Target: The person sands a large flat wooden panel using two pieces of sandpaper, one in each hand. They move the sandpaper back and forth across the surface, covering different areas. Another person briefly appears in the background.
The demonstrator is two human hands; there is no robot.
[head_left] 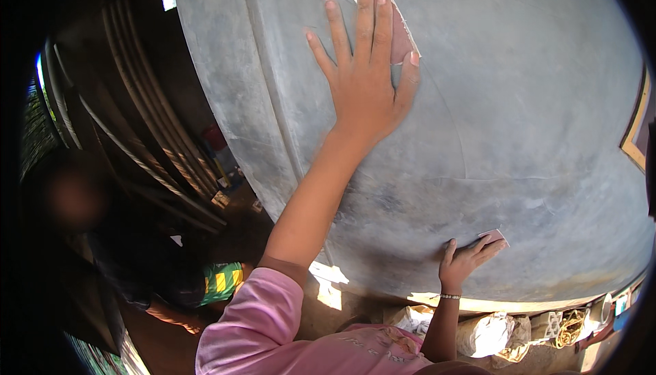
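A large, smooth grey panel-like surface (526, 108) with a vertical ridge on its left side and fine lines across it fills most of the head view. High on it, my left hand (369, 81) is spread with fingers stretched, holding a reddish-brown piece of sandpaper (402, 37) flat under the fingers. The thumb lies at the paper's lower corner. Lower and to the right, my right hand (465, 261), with a beaded bracelet (449, 296) at the wrist, presses a smaller-looking piece of sandpaper (493, 236) to the same surface. Its palm side is hidden.
At the left, another person (137, 252) stands in shadow beside long curved poles (140, 95). White sacks (484, 334) and a coil of yellowish cord (572, 327) lie along the bottom right. A wood-edged frame (635, 126) borders the right side.
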